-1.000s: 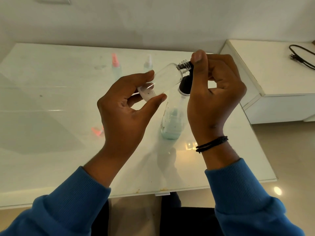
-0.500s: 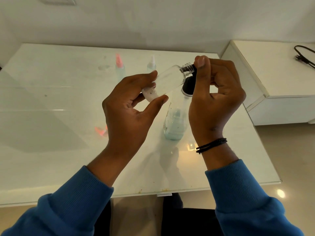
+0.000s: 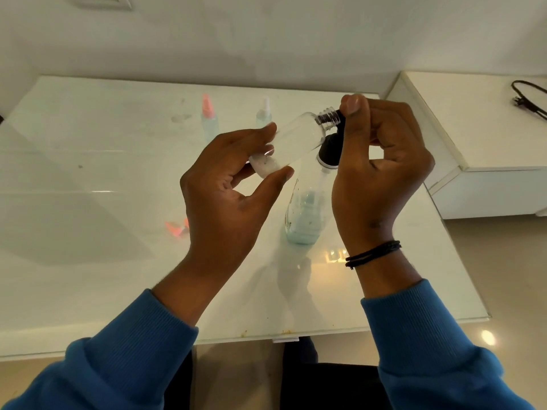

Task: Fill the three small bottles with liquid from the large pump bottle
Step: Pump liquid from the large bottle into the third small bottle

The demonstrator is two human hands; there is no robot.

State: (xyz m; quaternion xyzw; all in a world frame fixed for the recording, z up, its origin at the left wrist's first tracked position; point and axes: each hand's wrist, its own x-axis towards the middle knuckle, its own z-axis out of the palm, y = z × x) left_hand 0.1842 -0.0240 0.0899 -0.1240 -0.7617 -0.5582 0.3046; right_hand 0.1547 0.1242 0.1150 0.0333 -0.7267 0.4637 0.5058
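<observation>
My left hand (image 3: 225,196) holds a small clear bottle (image 3: 293,143) tilted, its uncapped threaded neck up and to the right, a little white liquid pooled at its base. The neck meets the black pump head (image 3: 330,149) of the large pump bottle (image 3: 305,214), which stands on the table with pale blue liquid in its lower part. My right hand (image 3: 376,170) is around the pump head, thumb on top by the nozzle. Two more small bottles stand farther back: one with a pink cap (image 3: 208,119), one with a white cap (image 3: 264,113).
The white glass-topped table (image 3: 88,173) carries a loose pink cap (image 3: 177,227) left of my left hand. A white cabinet (image 3: 479,137) with a black cable (image 3: 529,99) stands at the right. The wall runs close behind the table.
Both hands, the small bottle and the pump head keep the same pose. The liquid at the small bottle's base looks about the same.
</observation>
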